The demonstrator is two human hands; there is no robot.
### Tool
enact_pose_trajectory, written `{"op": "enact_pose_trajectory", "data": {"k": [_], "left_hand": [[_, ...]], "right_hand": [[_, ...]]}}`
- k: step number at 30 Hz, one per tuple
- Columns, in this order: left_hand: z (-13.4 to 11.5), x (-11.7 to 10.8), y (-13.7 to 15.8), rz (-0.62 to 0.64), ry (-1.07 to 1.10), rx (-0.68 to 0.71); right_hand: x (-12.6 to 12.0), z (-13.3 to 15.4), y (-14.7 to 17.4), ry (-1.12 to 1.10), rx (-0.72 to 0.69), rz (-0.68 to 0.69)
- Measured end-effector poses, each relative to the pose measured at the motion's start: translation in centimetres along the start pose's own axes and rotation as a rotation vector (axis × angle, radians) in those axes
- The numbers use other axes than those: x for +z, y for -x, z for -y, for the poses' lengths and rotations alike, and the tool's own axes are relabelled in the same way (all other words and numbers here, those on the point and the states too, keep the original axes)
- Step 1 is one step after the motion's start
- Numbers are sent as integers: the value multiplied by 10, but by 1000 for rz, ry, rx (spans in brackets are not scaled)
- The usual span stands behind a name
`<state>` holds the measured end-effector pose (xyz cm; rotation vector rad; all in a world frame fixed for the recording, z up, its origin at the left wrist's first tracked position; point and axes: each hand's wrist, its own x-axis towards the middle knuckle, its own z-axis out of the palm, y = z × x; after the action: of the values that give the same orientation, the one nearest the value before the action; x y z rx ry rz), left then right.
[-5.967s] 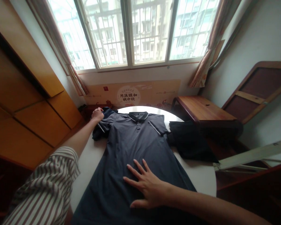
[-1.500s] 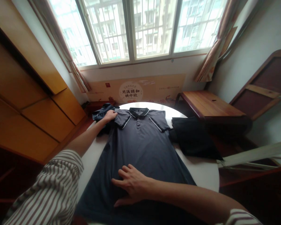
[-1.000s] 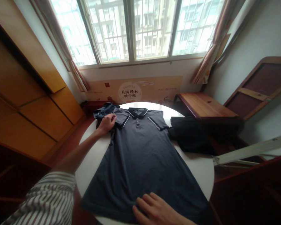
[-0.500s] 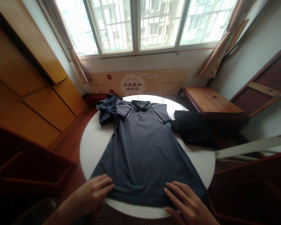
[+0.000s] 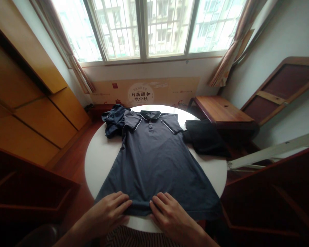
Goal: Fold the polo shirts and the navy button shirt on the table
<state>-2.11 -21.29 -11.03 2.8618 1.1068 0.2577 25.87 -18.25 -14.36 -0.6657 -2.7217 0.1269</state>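
Note:
A dark grey polo shirt lies spread face up, its black collar with white piping away from me and its buttoned placket showing. My left hand is closed on the bottom hem, left of centre, with the fingers curled over the cloth. A short way to the right, my right hand grips the same hem, its thumb partly hidden beneath. Between the two hands the hem is slightly raised and bunched. The right part of the hem lies loose on the table.
The shirt rests on a round white table. A crumpled dark navy garment sits at the far left of it, and folded black cloth at the right. Beyond stands a low wooden cabinet. Dark wooden chair-like panels flank the table.
My right hand has moved left along the hem, nearer to my left hand, and has closed on the cloth. The hem between the hands has bunched. The view has shifted slightly right.

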Motion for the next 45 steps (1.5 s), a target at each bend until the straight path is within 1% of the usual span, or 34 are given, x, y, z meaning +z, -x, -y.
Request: {"op": "enact_pose_trajectory", "data": {"k": [3,7,10,12,14,16,18,20,22,24,27,29,32,36,39,41,45], "left_hand": [[0,-2,2,19,-14,34],[2,1,5,-43,17,-4],[7,5,7,-120,74,-36],[10,7,7,-156,82,-77],[13,6,7,-157,72,-91],[15,1,6,-156,63,-79],[15,-6,4,-152,75,-71],[12,-12,2,-152,96,-81],[7,-15,0,-174,105,-90],[0,-12,-5,-230,83,-112],[-10,-4,-17,-288,35,-146],[-13,1,-24,-278,20,-157],[-14,4,-30,-197,36,-160],[-12,7,-25,-118,43,-183],[-10,11,-16,-114,27,-232],[-7,11,-7,-165,29,-250],[-1,1,19,-376,12,-258]], "right_hand": [[-2,-1,-1,-9,-28,26],[-3,-1,-3,-62,57,39],[-1,-4,-5,-27,103,-26],[1,-8,-6,12,95,-84],[2,-13,-7,34,73,-127],[0,-17,-8,41,58,-133],[-2,-18,-8,47,58,-98],[-6,-18,-7,41,36,-40],[-9,-17,-7,25,7,-14],[-12,-17,-7,21,-12,-35],[-14,-16,-9,45,-18,-108],[-15,-16,-9,58,-25,-135],[-15,-17,-9,57,-8,-152],[-14,-17,-8,43,59,-226],[-16,-17,-8,46,59,-250],[-19,-18,-7,49,18,-222],[-29,-23,1,52,-83,-102]]}}
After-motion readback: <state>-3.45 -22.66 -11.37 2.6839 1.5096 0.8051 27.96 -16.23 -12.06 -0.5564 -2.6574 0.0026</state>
